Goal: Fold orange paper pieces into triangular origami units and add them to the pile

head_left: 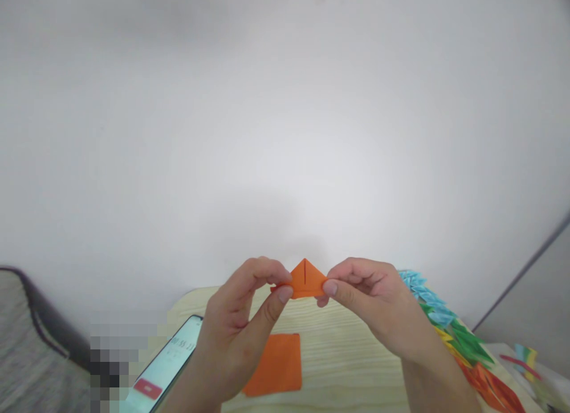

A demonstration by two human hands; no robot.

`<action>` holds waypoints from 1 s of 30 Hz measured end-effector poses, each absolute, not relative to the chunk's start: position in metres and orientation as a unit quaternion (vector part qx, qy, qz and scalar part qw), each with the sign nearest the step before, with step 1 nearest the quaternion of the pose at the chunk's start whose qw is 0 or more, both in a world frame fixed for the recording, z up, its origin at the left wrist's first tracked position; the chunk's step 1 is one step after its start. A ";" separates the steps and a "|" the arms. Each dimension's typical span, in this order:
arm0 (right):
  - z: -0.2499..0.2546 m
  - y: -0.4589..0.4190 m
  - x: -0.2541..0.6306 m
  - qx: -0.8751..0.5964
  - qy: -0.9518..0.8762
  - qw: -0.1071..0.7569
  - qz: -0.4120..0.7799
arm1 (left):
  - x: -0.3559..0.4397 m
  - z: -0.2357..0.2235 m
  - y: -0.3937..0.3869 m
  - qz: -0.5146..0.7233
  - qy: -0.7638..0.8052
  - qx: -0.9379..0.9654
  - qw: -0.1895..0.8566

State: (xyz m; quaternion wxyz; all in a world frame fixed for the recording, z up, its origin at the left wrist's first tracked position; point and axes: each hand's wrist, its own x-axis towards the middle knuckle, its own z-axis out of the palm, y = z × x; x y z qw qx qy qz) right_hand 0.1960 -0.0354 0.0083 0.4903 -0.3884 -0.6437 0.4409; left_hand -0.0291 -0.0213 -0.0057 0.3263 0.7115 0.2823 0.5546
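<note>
A small piece of folded orange paper point(305, 276), triangular with a slit down its middle and a folded band along its bottom edge, is held up above the table. My left hand point(243, 324) pinches its left corner between thumb and fingers. The right corner is pinched the same way by my right hand point(371, 300). Below, a square of orange paper point(280, 365) lies flat on the table, partly hidden behind my left hand and wrist.
A phone point(167, 359) showing a timer lies left of my left forearm. Light blue point(430, 297), green point(472, 341) and orange-red folded paper pieces point(492, 389) line the right edge of the pale wooden table point(356, 365). A white wall point(285, 134) rises behind.
</note>
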 end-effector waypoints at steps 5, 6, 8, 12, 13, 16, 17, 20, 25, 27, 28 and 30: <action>0.009 -0.037 0.198 -0.384 -0.648 0.486 0.443 | -0.028 -0.010 -0.020 0.574 0.300 0.694 0.315; 0.009 -0.037 0.198 -0.382 -0.647 0.486 0.446 | -0.028 -0.010 -0.019 0.576 0.303 0.692 0.314; 0.008 -0.037 0.198 -0.386 -0.646 0.488 0.443 | -0.028 -0.011 -0.019 0.577 0.305 0.692 0.307; 0.008 -0.037 0.199 -0.407 -0.652 0.484 0.419 | -0.027 -0.011 -0.018 0.575 0.315 0.698 0.287; 0.008 -0.037 0.199 -0.413 -0.654 0.482 0.412 | -0.027 -0.011 -0.018 0.574 0.321 0.698 0.283; 0.009 -0.038 0.199 -0.424 -0.656 0.481 0.399 | -0.025 -0.011 -0.016 0.573 0.327 0.695 0.285; 0.008 -0.039 0.199 -0.425 -0.656 0.480 0.398 | -0.025 -0.012 -0.014 0.574 0.326 0.691 0.295; 0.008 -0.039 0.200 -0.426 -0.655 0.483 0.395 | -0.026 -0.012 -0.010 0.566 0.336 0.675 0.333; 0.005 -0.037 0.200 -0.422 -0.649 0.496 0.393 | -0.032 -0.012 -0.004 0.523 0.356 0.675 0.378; 0.004 -0.036 0.199 -0.412 -0.643 0.512 0.393 | -0.033 -0.011 -0.005 0.514 0.352 0.683 0.381; 0.003 -0.036 0.199 -0.407 -0.639 0.522 0.392 | -0.032 -0.010 -0.005 0.511 0.350 0.687 0.379; 0.003 -0.035 0.196 -0.397 -0.625 0.545 0.394 | -0.030 -0.010 -0.007 0.510 0.346 0.692 0.375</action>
